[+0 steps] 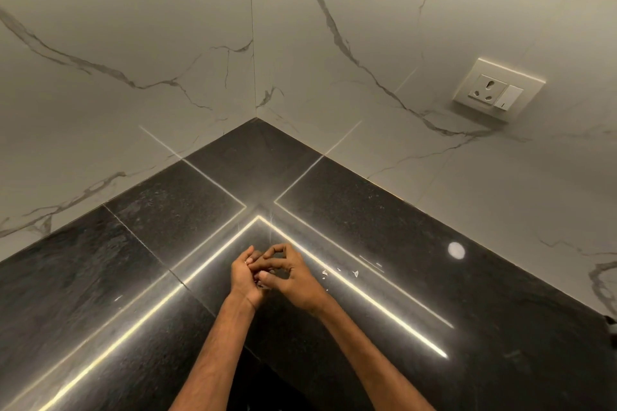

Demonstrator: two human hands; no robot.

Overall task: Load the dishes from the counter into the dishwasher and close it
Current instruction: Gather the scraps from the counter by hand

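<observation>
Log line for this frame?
left hand, right hand: together, fingers curled | below: glossy black stone counter | dishes, dishwasher: not in view

Single head view, looking steeply down into the counter [417, 277] corner, hands close below

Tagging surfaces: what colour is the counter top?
The counter is glossy black, speckled; seen best in the head view.
</observation>
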